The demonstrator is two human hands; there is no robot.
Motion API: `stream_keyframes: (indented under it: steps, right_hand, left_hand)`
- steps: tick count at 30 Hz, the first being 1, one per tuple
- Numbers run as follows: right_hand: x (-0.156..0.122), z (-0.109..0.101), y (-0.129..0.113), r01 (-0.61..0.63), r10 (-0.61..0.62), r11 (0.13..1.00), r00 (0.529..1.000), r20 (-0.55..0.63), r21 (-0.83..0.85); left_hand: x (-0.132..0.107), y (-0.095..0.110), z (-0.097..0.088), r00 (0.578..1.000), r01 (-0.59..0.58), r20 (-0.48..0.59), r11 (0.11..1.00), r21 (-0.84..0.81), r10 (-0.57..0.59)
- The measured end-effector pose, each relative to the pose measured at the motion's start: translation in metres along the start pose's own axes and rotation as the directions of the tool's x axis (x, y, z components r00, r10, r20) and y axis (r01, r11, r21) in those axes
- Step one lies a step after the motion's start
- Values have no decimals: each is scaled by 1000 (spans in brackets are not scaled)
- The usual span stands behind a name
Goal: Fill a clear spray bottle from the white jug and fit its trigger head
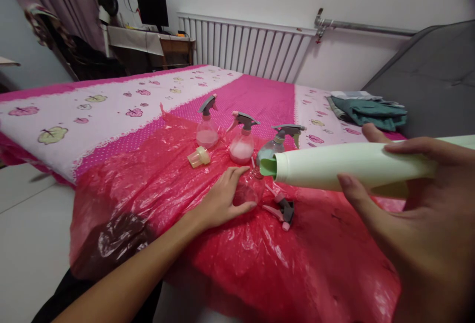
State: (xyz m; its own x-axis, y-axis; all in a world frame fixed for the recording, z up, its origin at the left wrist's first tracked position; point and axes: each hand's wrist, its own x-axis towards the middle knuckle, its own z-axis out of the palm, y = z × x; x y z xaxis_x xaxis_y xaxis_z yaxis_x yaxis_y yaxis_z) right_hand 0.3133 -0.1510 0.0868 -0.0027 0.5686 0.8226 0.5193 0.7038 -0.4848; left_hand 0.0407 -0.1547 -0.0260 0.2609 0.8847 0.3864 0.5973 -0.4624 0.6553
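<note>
Head view: pale green bottle [330, 164] lies pretty much level, long axis running right to left, green spout [267, 166] aimed at the clear spray bottle [248, 193]
Right hand [426, 204]: thumb and fingers wrapped round the pale green bottle
Left hand [221, 197]: half-curled around the clear spray bottle, def the nearer hand
Spout gap: just beside the neck, can't tell if touching
Trigger sprayer head [286, 210]: loose on red plastic [334, 244]

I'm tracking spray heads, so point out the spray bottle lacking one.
The transparent bottle held by the left hand; a loose spray head lies beside it. The other three spray bottles have theirs fitted.
</note>
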Motion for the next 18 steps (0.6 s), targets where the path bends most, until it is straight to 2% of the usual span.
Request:
stream_keyframes:
  steps: [3,18]
  right_hand:
    - [1,-1,0,-6,7,999,1000,17,-51]
    - [1,0,4,14,-13,999,1000,18,-30]
  left_hand:
    - [0,0,0,1000,3,2,1000,-2,-3]
    - [0,-1,0,1000,-7,1,1000,-3,7]
